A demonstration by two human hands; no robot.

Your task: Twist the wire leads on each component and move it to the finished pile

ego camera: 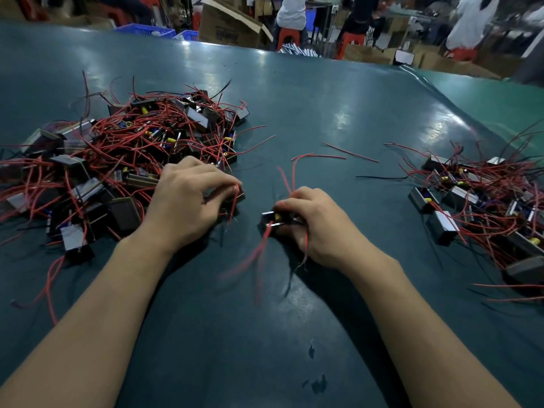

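Observation:
A large heap of small dark box-shaped components with red wire leads (123,154) lies at the left of the dark green table. A smaller pile of the same components (482,201) lies at the right. My left hand (188,201) sits at the heap's near right edge, its fingers curled round a dark component (237,198) with a red lead hanging from it. My right hand (318,228) grips another component (272,219) with a yellow part; its red leads stick up past the fingers and trail blurred toward me.
Loose red wires (350,153) and a black wire (379,177) lie on the table (294,98) between the piles. Beyond the far edge are cardboard boxes (229,22), blue crates (147,30), red stools and seated people.

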